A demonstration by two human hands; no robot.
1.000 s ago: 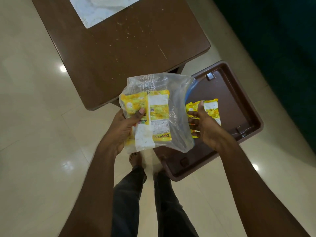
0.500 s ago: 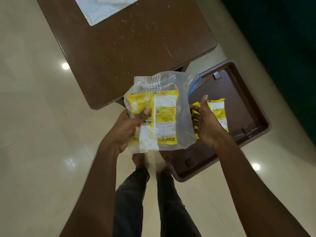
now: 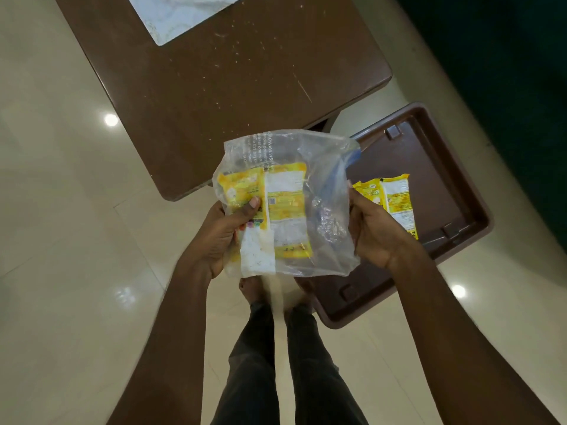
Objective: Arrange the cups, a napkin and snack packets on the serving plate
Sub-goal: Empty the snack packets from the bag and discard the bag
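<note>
Right hand (image 3: 372, 231) now gripping bag (image 3: 322, 179)

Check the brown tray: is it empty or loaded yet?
Partly loaded. One yellow snack packet lies flat in the brown tray; no cups or napkin show on it. Its near-left part is hidden.

right hand (image 3: 372, 233): off tray packet (image 3: 391, 199) → gripping clear bag (image 3: 288, 204) edge | both hands now hold bag
</note>
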